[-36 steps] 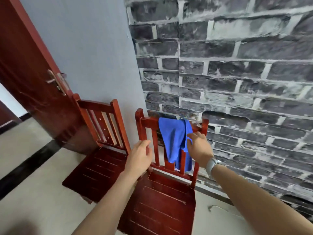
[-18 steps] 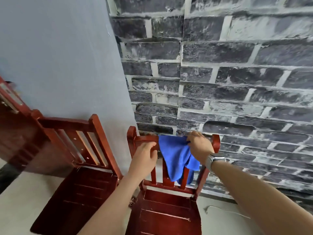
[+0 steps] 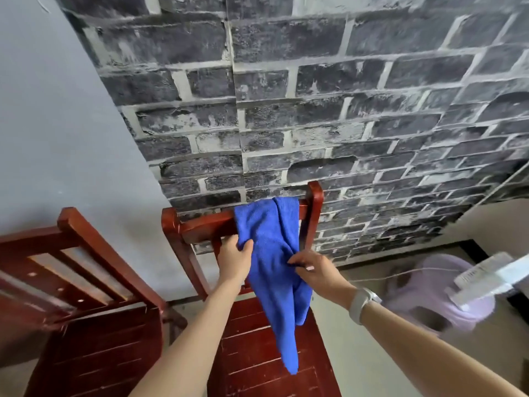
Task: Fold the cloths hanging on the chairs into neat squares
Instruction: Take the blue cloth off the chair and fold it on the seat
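A blue cloth (image 3: 272, 253) hangs over the top rail of a red wooden chair (image 3: 200, 224) and trails down over the seat. My left hand (image 3: 233, 260) pinches the cloth's left edge just below the rail. My right hand (image 3: 315, 270), with a white watch on the wrist, grips the cloth's right side at about the same height. Both hands are shut on the fabric. The cloth's upper end still lies over the rail.
A second red wooden chair (image 3: 86, 253) stands to the left with no cloth on it. A dark brick-pattern wall (image 3: 343, 110) is right behind both chairs. A pale purple fan base (image 3: 435, 287) with a white part sits on the floor at the right.
The view swung right, taking the door out of sight. Both hands dropped from the top rail onto the cloth. The cloth now hangs longer down the front of the chair.
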The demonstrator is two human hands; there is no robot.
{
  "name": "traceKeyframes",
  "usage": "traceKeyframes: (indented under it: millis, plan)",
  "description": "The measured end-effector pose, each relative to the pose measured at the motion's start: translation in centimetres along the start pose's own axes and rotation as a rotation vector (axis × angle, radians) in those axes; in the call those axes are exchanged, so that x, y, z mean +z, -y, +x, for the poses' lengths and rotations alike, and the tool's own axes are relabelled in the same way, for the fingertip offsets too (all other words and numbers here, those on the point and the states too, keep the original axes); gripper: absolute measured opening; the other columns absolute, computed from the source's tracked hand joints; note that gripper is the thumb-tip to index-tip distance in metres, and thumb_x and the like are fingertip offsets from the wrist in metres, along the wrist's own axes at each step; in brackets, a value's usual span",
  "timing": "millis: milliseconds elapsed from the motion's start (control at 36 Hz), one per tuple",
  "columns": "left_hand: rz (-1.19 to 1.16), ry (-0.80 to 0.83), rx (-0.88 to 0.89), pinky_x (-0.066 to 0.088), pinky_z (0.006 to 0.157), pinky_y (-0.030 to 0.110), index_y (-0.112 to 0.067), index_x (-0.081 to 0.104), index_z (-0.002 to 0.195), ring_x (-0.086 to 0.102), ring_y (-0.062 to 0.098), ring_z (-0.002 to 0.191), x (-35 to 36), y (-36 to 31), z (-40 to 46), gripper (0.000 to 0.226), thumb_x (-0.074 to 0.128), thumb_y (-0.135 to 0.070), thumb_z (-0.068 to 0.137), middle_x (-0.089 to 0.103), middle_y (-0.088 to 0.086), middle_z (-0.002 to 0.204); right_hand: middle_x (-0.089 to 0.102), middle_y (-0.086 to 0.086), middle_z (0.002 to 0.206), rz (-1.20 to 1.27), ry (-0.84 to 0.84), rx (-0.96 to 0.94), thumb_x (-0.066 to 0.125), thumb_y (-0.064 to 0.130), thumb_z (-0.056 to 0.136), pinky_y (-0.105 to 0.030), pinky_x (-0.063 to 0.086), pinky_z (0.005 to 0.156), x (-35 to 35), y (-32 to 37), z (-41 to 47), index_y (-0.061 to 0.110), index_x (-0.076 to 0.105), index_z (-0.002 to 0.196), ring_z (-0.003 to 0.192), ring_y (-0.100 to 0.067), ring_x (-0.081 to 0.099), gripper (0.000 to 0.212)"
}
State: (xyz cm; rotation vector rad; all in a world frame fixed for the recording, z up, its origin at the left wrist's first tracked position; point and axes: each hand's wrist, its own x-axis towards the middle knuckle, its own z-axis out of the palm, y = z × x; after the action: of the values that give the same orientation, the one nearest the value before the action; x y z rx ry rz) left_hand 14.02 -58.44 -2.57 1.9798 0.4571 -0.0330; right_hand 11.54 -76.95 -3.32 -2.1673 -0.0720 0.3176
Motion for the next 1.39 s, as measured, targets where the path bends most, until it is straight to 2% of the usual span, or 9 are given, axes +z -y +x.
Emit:
traceKeyframes:
  millis: [111, 278, 389, 611, 694, 806, 1000, 1278, 1389]
  plan:
    - [0.062, -0.001, 0.101, 0.029, 0.057, 0.033, 0.007, 0.049, 0.079, 0.041, 0.023, 0.066, -0.9, 0.6, -0.9, 0.021, 0.053, -0.012, 0.088, 0.055, 0.025, 0.077, 0.054, -0.007, 0.104, 0.198, -0.095, 0.107, 0.053, 0.008, 0.088, -0.018, 0.048, 0.065, 0.0, 0.7, 1.6, 0.013, 0.048, 0.119, 0.078, -0.015, 0.057, 0.032]
    - [-0.003, 0.196, 0.100, 0.039, 0.065, 0.032, -0.007, 0.058, 0.085, 0.051, 0.017, 0.068, -3.1, 2.3, -2.2, 0.007, 0.052, -0.009, 0.088, 0.063, 0.010, 0.078, 0.057, -0.003, 0.105, 0.354, -0.255, 0.188, 0.064, 0.021, 0.083, -0.028, 0.045, 0.086, 1.2, 3.2, 6.6, 0.005, 0.050, 0.117, 0.097, -0.016, 0.057, 0.040]
    - [-0.055, 0.185, 0.000, 0.037, 0.066, 0.035, -0.001, 0.054, 0.084, 0.046, 0.018, 0.066, -4.1, 3.1, -2.6, 0.028, 0.048, -0.027, 0.073, 0.055, 0.010, 0.072, 0.056, -0.003, 0.075, 0.421, -0.235, 0.225, 0.060, 0.013, 0.087, -0.008, 0.039, 0.051, 1.9, 4.7, 7.7, 0.000, 0.056, 0.093, 0.072, -0.015, 0.051, 0.015]
    - [-0.129, -0.034, -0.053, 0.046, 0.089, 0.035, -0.014, 0.047, 0.125, 0.053, 0.018, 0.104, -3.2, 2.3, -2.5, 0.036, 0.054, -0.018, 0.089, 0.050, -0.001, 0.117, 0.060, -0.011, 0.086, 0.549, -0.089, 0.142, 0.062, 0.017, 0.082, -0.048, 0.050, 0.082, 1.6, 4.2, 4.9, -0.001, 0.059, 0.090, 0.084, -0.021, 0.055, 0.020]
    - [-0.191, 0.059, -0.061, 0.044, 0.085, 0.029, -0.013, 0.056, 0.114, 0.055, 0.014, 0.097, -1.6, 0.5, -2.4, 0.028, 0.056, -0.025, 0.090, 0.057, -0.002, 0.108, 0.062, -0.011, 0.091, 0.519, -0.003, 0.071, 0.056, 0.009, 0.088, -0.029, 0.052, 0.070, 0.8, 3.4, 3.0, 0.012, 0.061, 0.091, 0.083, -0.023, 0.058, 0.006]
    - [-0.296, 0.191, -0.101, 0.049, 0.084, 0.041, -0.012, 0.059, 0.080, 0.061, 0.022, 0.090, 1.0, -1.7, -2.1, 0.018, 0.064, -0.029, 0.083, 0.065, 0.004, 0.089, 0.060, -0.008, 0.083, 0.479, 0.035, 0.030, 0.054, 0.014, 0.086, -0.032, 0.044, 0.069, -0.8, 3.0, 0.9, 0.005, 0.059, 0.097, 0.075, -0.017, 0.053, 0.015]
    - [-0.228, 0.187, -0.025, 0.051, 0.077, 0.060, -0.008, 0.057, 0.069, 0.062, 0.033, 0.071, 4.8, -0.2, -1.6, 0.033, 0.056, -0.039, 0.057, 0.062, 0.027, 0.075, 0.053, -0.006, 0.071, 0.367, -0.077, 0.075, 0.057, 0.011, 0.085, -0.029, 0.038, 0.063, -3.2, 1.1, -0.9, -0.003, 0.056, 0.089, 0.068, -0.016, 0.046, 0.015]
    - [-0.148, 0.068, -0.103, 0.049, 0.070, 0.042, -0.012, 0.055, 0.078, 0.053, 0.022, 0.073, -0.2, 2.4, -5.8, 0.017, 0.043, -0.014, 0.090, 0.056, 0.011, 0.078, 0.062, -0.011, 0.085, 0.747, -0.102, 0.226, 0.057, 0.015, 0.068, -0.032, 0.045, 0.072, -2.7, -0.8, -3.8, 0.001, 0.057, 0.092, 0.081, -0.022, 0.056, 0.028]
    - [-0.087, 0.028, -0.005, 0.032, 0.058, 0.030, -0.009, 0.056, 0.082, 0.041, 0.015, 0.059, -1.2, 2.6, -7.1, 0.016, 0.044, -0.014, 0.092, 0.049, 0.001, 0.064, 0.060, -0.002, 0.089, 0.425, -0.182, 0.029, 0.056, 0.002, 0.085, -0.022, 0.045, 0.077, -2.0, -0.9, -4.7, 0.007, 0.052, 0.100, 0.085, -0.016, 0.055, 0.016]
